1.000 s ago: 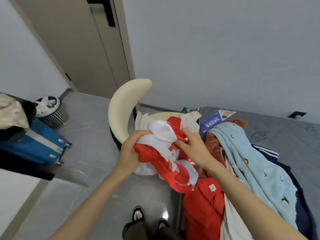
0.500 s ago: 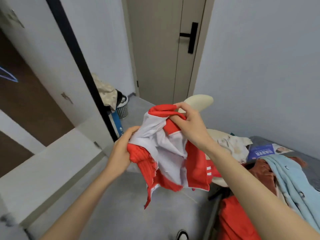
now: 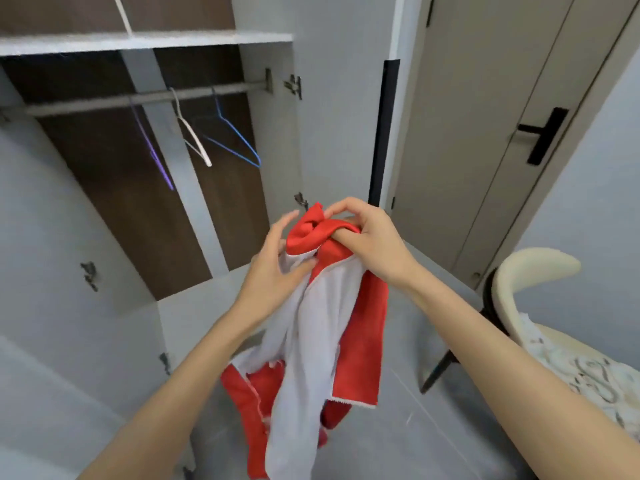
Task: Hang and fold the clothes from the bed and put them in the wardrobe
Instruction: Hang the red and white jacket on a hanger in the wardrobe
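A red and white garment [image 3: 318, 341] is held up in the air in front of the open wardrobe [image 3: 104, 174], with its length hanging down over the grey floor [image 3: 415, 431]. Its bunched red top is gripped by the right hand [image 3: 367, 237], whose fingers are curled tightly round the cloth. Just below and to the left, the white inner side is pinched by the left hand [image 3: 273, 268], with the thumb laid on the front and the nearly straight fingers passed behind the red fold. Behind the garment, a rail [image 3: 138, 98] is seen under a white shelf [image 3: 138, 41], and three bare hangers are hung on it: a purple hanger [image 3: 152, 154], a white hanger [image 3: 194, 140] and a blue hanger [image 3: 235, 140]. To the right, a beige door [image 3: 485, 150] with a black handle [image 3: 545, 135] is shut. At the right edge, a cream chair [image 3: 526, 271] is stood on the floor, with a patterned white cloth [image 3: 588, 375] laid on its seat.
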`<state>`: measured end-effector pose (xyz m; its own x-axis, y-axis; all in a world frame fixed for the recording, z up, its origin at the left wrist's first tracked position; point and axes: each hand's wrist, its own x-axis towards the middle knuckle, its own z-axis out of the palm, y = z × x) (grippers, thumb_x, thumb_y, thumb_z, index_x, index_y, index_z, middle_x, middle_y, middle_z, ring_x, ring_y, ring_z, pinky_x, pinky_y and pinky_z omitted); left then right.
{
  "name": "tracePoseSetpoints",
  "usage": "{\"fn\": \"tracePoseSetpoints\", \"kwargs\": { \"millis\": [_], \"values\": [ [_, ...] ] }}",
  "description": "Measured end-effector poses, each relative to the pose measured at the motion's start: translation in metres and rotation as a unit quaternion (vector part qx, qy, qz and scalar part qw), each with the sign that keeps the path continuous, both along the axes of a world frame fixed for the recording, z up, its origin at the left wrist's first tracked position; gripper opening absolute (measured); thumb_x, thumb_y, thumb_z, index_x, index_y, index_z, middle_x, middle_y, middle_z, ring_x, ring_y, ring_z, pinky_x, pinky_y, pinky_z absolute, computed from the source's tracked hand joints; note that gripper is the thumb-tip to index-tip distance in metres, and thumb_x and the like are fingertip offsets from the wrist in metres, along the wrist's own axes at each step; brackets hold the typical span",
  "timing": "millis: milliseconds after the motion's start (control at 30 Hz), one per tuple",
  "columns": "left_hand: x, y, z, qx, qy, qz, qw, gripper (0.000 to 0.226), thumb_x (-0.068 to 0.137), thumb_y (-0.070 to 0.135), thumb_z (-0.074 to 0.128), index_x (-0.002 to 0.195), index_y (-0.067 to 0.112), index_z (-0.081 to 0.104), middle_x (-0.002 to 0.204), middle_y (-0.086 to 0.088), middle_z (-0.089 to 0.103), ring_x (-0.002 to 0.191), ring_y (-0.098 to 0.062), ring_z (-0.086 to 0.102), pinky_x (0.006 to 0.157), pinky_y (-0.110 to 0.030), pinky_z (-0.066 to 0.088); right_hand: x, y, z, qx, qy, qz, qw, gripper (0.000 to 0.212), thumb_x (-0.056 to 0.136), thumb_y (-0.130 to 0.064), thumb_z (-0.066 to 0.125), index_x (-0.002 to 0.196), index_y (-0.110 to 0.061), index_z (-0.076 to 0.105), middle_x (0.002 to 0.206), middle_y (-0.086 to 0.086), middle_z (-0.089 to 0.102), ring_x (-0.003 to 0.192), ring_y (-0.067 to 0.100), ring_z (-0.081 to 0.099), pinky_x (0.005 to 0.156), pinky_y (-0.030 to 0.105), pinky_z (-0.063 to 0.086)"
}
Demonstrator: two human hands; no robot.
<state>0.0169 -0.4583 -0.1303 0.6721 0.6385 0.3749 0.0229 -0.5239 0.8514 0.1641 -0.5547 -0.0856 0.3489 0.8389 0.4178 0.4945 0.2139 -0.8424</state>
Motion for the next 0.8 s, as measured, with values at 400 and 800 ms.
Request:
{"fn": "tracePoseSetpoints", "kwargs": {
  "millis": [400,800],
  "values": [
    [-0.059,0.05,0.064,0.17,0.079,0.264,0.946,0.044,0.079,0.023,0.033,0.115,0.032,0.055,0.101,0.004,0.068,0.095,-0.027,0.062,0.079,-0.041,0.049,-0.017,0.105,-0.03,-0.06,-0.241,0.063,0.967,0.036,0.077,-0.003,0.05,0.093,-0.031,0.034,0.068,-0.004,0.052,0.063,0.023,0.047,0.059,0.036,0.038],
    [-0.105,0.066,0.081,0.17,0.077,0.407,0.894,0.04,0.078,0.017,0.036,0.11,0.032,0.056,0.098,0.008,0.068,0.09,-0.023,0.062,0.074,-0.038,0.048,-0.027,0.163,-0.022,-0.154,-0.16,0.257,0.941,0.042,0.078,-0.011,0.07,0.112,-0.029,0.053,0.106,-0.009,0.06,0.097,0.009,0.058,0.079,0.014,0.044]
  ]
}}
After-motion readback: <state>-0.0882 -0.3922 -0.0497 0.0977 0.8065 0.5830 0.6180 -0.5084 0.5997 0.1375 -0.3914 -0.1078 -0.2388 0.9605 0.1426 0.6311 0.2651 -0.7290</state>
